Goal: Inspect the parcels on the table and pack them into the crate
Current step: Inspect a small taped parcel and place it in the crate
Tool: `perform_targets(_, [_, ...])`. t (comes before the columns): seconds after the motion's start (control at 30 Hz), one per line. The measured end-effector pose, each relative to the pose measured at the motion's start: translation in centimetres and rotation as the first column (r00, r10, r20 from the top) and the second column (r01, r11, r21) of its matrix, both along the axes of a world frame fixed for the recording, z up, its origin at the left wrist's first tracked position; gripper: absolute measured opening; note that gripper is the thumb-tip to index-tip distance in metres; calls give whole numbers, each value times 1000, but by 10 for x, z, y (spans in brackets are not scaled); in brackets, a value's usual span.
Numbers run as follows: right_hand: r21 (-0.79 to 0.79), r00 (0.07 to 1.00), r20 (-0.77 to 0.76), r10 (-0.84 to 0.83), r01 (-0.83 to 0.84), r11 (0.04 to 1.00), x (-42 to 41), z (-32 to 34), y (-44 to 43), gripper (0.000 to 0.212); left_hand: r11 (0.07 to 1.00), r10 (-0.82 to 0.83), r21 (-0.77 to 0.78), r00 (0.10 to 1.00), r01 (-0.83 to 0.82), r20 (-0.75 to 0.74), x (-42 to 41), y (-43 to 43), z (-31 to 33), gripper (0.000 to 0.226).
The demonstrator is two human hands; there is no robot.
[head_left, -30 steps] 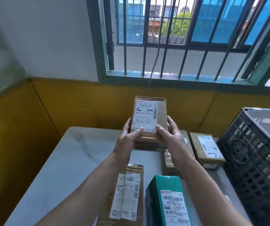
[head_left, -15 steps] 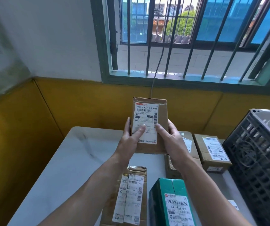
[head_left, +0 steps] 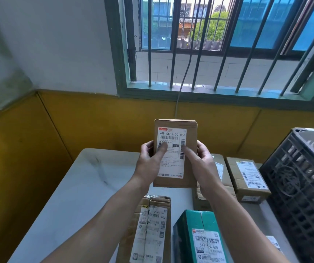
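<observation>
I hold a small brown cardboard parcel (head_left: pixel 189 147) upright above the table, its white shipping label facing me. My left hand (head_left: pixel 149 160) grips its left edge with the thumb on the label. My right hand (head_left: pixel 200 160) grips its right edge, thumb also on the label. The black slatted plastic crate (head_left: pixel 300 186) stands at the right edge of the table. Other parcels lie on the table: a taped brown one (head_left: pixel 150 224), a green box (head_left: pixel 200 234), a brown box (head_left: pixel 247 175) beside the crate, and another (head_left: pixel 218 168) partly hidden behind my right hand.
The white marble-look table (head_left: pixel 76 186) stands against a yellow-painted lower wall (head_left: pixel 95 120). A barred window (head_left: pixel 209 54) is above it, with a thin cable hanging down from it behind the held parcel. A small white label (head_left: pixel 274 242) lies near the crate's base.
The parcel has tipped from leaning back to standing upright with its label square to me, and both thumbs have slid up onto the label. My view has shifted slightly left.
</observation>
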State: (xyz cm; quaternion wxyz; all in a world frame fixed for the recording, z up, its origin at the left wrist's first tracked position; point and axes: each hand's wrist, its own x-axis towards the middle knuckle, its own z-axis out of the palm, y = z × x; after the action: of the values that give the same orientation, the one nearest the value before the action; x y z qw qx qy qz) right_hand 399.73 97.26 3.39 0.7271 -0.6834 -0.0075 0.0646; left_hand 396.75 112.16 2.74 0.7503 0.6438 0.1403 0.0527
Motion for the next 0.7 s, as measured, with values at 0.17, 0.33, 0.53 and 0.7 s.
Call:
perform_targets(0.17, [-77,997,39,-62,65,995,6,1,1,35,998,-8,58,999,6,45,6,-1,-3,33])
perform_targets(0.33, [-14,998,55,-34,34,999,9,3,0,39,998,16,52,997,-21,81,8,-1,2,52])
perform_targets(0.53, [-11,994,74,-77,79,997,9,5,2,30,997,45,62,997,-48,57,10,-2,2,40])
perform_targets(0.7, [-24,994,68,-87,89,996,11,6,2,29,992,77,95,995,-82,56,12,-2,3,39])
